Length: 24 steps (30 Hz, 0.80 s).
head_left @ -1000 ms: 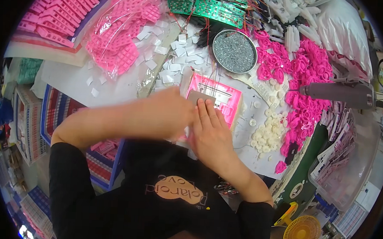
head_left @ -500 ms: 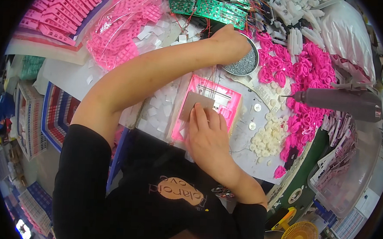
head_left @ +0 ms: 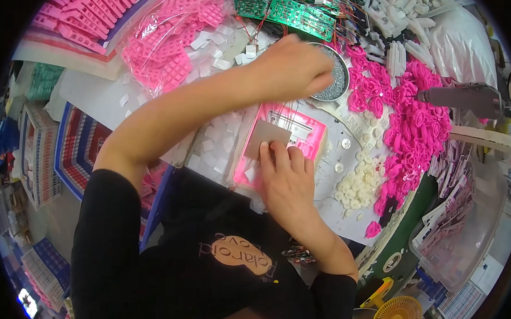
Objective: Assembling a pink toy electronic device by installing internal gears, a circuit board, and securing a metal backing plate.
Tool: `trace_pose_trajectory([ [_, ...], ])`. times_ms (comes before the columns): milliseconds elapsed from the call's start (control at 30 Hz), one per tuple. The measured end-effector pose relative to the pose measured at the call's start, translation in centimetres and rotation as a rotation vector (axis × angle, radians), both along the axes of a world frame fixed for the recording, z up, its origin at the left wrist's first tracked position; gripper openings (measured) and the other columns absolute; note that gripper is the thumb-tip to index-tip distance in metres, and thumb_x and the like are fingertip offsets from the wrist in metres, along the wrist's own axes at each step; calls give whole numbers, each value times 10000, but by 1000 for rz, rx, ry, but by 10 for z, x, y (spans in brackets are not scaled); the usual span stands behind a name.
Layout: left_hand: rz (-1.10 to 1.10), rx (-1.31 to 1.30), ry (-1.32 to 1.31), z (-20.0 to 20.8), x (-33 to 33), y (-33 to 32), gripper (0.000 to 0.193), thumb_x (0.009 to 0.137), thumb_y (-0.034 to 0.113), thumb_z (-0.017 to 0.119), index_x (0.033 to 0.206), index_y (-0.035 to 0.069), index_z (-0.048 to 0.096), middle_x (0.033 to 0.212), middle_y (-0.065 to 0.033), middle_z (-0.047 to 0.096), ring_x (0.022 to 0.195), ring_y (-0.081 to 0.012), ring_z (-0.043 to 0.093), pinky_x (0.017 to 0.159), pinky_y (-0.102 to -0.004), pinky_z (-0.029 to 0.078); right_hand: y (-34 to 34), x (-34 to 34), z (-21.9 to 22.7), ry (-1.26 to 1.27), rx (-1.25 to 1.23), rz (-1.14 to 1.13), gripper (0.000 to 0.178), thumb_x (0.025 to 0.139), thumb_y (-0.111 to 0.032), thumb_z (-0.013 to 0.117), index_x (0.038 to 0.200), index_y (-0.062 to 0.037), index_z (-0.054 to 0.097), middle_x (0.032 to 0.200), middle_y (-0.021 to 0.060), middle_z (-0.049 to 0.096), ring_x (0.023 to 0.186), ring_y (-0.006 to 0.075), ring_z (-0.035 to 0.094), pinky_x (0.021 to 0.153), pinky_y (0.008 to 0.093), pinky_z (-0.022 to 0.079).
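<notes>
My left hand (head_left: 298, 69) is closed, its fingertips curled down beside a round metal dish (head_left: 347, 83) of small silvery pieces. Whatever it may hold is hidden. A pink plastic housing (head_left: 320, 141) lies on the work surface in front of me, with thin wires running up from it. Over its left part sits a flat grey-brown square plate (head_left: 266, 138). My right hand (head_left: 289, 181) rests on this plate's lower edge, fingers stretched out.
Green circuit boards (head_left: 300, 17) with wires lie at the back. Pink rings (head_left: 416, 127) and cream round parts (head_left: 358, 185) are heaped to the right. A grey power screwdriver (head_left: 463, 101) juts in from the right. Bagged pink keypads (head_left: 175, 34) lie at the back left.
My left hand has lifted out of the dish and come slightly left and nearer. My right hand stays on the square plate. The screwdriver's angle in view has shifted.
</notes>
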<state>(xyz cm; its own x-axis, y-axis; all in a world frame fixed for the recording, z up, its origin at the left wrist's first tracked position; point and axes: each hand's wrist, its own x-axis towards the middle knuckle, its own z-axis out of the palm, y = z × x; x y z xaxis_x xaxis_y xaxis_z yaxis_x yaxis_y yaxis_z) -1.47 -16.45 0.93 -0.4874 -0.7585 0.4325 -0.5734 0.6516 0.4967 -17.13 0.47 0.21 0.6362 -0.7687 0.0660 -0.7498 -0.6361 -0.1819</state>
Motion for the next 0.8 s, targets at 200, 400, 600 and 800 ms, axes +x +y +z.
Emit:
trace_pose_trajectory([
  [200,-38,208,22,-30,30,131,159,885,182,666,808,76,575,846,-66,589,826,-291,586,850,-442,403,11,-9,11,-68,99,25,573,746,-159,737,1281,6,613,1347,124,564,1187,324,537,928,425,440],
  [400,100,135,21,-40,23,153,126,862,165,695,837,91,595,930,-43,619,914,-248,635,1051,-520,371,-73,-110,59,-847,-343,-342,407,927,-27,574,1324,59,574,1323,166,608,1190,270,599,975,345,500],
  [600,69,200,-73,-37,26,154,91,863,171,711,856,120,635,1004,2,654,963,-208,653,1197,-653,129,-166,-156,95,-1368,38,-238,511,960,-84,650,1414,61,466,1284,207,621,1233,298,590,999,415,516],
  [800,175,245,38,-45,29,167,98,844,150,748,860,139,652,1069,33,686,1009,-177,658,1185,-688,14,-129,-71,60,-1262,513,79,668,868,-318,719,1382,1,436,1000,138,609,997,293,613,967,428,468],
])
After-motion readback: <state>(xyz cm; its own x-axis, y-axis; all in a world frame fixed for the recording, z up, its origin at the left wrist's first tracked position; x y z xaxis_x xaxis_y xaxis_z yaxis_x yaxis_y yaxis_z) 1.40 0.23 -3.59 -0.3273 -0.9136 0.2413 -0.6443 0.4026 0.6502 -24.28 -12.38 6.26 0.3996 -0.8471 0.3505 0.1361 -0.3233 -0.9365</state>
